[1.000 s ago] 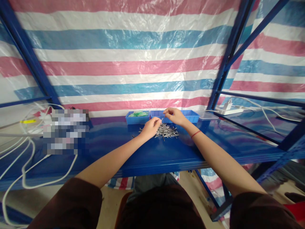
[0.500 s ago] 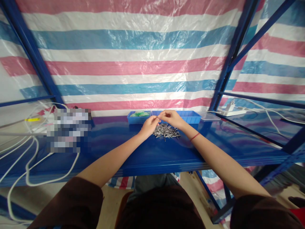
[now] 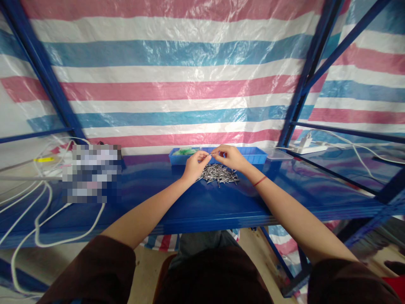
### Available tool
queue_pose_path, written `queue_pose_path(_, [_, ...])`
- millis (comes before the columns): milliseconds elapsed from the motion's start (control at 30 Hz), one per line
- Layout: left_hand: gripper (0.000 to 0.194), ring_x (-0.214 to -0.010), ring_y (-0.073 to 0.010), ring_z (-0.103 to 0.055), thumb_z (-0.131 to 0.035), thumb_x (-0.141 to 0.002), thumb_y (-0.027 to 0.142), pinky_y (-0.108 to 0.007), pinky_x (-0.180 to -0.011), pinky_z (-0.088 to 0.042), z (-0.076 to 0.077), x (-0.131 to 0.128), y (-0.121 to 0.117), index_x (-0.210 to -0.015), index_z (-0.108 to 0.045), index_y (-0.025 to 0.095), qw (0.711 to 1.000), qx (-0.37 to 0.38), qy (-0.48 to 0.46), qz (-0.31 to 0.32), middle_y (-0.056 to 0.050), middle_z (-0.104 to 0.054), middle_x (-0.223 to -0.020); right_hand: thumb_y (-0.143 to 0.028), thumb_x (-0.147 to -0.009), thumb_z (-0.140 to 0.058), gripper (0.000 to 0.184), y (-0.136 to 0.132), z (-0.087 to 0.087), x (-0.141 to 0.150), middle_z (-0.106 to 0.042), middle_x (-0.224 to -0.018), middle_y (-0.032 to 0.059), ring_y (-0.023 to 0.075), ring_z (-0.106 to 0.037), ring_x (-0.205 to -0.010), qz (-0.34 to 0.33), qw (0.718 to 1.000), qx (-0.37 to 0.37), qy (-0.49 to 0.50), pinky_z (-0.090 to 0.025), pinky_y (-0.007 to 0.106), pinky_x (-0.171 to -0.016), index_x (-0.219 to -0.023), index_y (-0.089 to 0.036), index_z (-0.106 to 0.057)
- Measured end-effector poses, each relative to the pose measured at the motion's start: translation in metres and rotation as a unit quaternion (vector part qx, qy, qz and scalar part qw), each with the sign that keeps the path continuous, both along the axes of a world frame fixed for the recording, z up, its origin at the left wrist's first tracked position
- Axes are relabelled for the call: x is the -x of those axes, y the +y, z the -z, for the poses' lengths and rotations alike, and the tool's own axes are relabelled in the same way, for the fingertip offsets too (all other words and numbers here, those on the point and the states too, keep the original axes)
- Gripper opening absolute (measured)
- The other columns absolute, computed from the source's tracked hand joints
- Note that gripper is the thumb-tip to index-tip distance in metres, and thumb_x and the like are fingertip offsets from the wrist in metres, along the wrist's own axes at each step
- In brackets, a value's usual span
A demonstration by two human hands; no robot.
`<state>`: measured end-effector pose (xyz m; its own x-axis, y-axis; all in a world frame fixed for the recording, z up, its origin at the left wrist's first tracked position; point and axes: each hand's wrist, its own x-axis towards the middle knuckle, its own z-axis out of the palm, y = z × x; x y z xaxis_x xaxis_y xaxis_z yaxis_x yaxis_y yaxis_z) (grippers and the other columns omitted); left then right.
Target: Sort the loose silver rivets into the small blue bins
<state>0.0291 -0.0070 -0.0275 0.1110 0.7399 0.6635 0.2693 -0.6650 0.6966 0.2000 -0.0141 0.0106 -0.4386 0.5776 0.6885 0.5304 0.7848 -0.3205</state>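
A loose heap of short silver metal pins (image 3: 220, 174), shaped like nails or rivets, lies on the blue table. Above its far left part, my two hands meet fingertip to fingertip. My left hand (image 3: 195, 165) is closed in a pinch, thumb and forefinger together. My right hand (image 3: 229, 156) comes from the other side, its thumb and forefinger also pinched. Between the fingertips shows a thin metal pin (image 3: 211, 154), mostly covered by the fingers; both hands seem to touch it. Behind the hands sits a blue plastic bin (image 3: 257, 157), partly hidden by my right hand.
The left compartment of the blue bin holds green and clear plastic bags (image 3: 186, 150). A clear plastic lid (image 3: 280, 155) lies to its right. White cables (image 3: 41, 211) and a blurred-out object (image 3: 91, 173) occupy the left side; a power strip (image 3: 308, 147) stands at right.
My left hand has shifted slightly left and turned, its fingers now more raised. The fingertips have drawn a little apart, and the thin metal pin shows between them.
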Motion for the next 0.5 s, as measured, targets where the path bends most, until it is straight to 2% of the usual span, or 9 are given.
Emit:
queue_pose_path(67, [0.017, -0.075, -0.0146, -0.062, -0.061, -0.077, 0.028, -0.028, -0.074, -0.048, -0.001, -0.001, -0.002, -0.089, -0.059, 0.015, 1.000, 0.001, 0.004, -0.012, -0.004, -0.065, -0.082, -0.029, -0.082, -0.051, 0.022, 0.004, 0.003, 0.000, -0.068, -0.079, 0.0044, 0.0129, -0.055, -0.064, 0.001, 1.000, -0.004, -0.012, -0.041, 0.025, -0.062, -0.084, -0.016, -0.069])
queue_pose_path(133, [0.030, -0.076, -0.0148, -0.061, -0.063, -0.076, 0.029, -0.029, -0.074, -0.049, 0.000, -0.003, -0.004, -0.102, -0.056, 0.016, 0.999, 0.000, 0.011, -0.034, -0.005, -0.064, -0.088, -0.029, -0.084, -0.048, 0.025, 0.010, 0.006, -0.001, -0.068, -0.078, 0.0050, 0.0136, -0.057, -0.065, 0.026, 1.000, 0.000, -0.009, -0.041, 0.025, -0.062, -0.081, -0.014, -0.068])
queue_pose_path(200, [0.041, -0.079, -0.0152, -0.060, -0.062, -0.076, 0.028, -0.030, -0.075, -0.049, 0.000, -0.004, -0.005, -0.113, -0.051, 0.017, 0.998, -0.019, 0.039, -0.051, -0.006, -0.063, -0.093, -0.030, -0.086, -0.046, 0.027, 0.017, 0.009, -0.002, -0.068, -0.077, 0.0063, 0.0151, -0.058, -0.066, 0.093, 0.996, -0.004, -0.001, -0.040, 0.025, -0.063, -0.080, -0.014, -0.067])
queue_pose_path(233, [0.039, -0.081, -0.0156, -0.060, -0.061, -0.078, 0.027, -0.031, -0.077, -0.048, 0.001, -0.003, -0.006, -0.114, -0.052, 0.017, 0.996, -0.037, 0.068, -0.052, -0.006, -0.062, -0.094, -0.030, -0.087, -0.044, 0.028, 0.021, 0.011, -0.003, -0.068, -0.077, 0.0072, 0.0161, -0.059, -0.068, 0.140, 0.990, -0.007, 0.000, -0.040, 0.026, -0.064, -0.080, -0.014, -0.067])
queue_pose_path(367, [0.016, -0.088, -0.0167, -0.058, -0.053, -0.082, 0.025, -0.030, -0.084, -0.044, -0.001, -0.001, -0.013, -0.093, -0.064, 0.019, 0.963, -0.117, 0.243, 0.003, -0.004, -0.064, -0.091, -0.033, -0.088, -0.041, 0.032, 0.034, 0.014, -0.008, -0.068, -0.086, 0.0129, 0.0209, -0.061, -0.077, 0.315, 0.948, 0.003, -0.039, -0.039, 0.028, -0.067, -0.083, -0.014, -0.067])
queue_pose_path(433, [0.015, -0.088, -0.0167, -0.058, -0.053, -0.083, 0.027, -0.030, -0.083, -0.042, -0.003, 0.000, -0.018, -0.086, -0.066, 0.020, 0.938, -0.134, 0.318, 0.030, -0.003, -0.065, -0.092, -0.036, -0.088, -0.042, 0.034, 0.035, 0.014, -0.011, -0.067, -0.090, 0.0145, 0.0226, -0.061, -0.081, 0.349, 0.936, 0.005, -0.055, -0.040, 0.029, -0.068, -0.088, -0.013, -0.066])
queue_pose_path(500, [0.016, -0.088, -0.0171, -0.058, -0.053, -0.084, 0.030, -0.030, -0.081, -0.040, -0.005, 0.000, -0.024, -0.086, -0.067, 0.022, 0.916, -0.141, 0.373, 0.050, -0.002, -0.065, -0.092, -0.038, -0.088, -0.041, 0.035, 0.033, 0.014, -0.015, -0.067, -0.091, 0.0139, 0.0228, -0.061, -0.082, 0.349, 0.936, 0.004, -0.052, -0.040, 0.029, -0.069, -0.094, -0.013, -0.065])
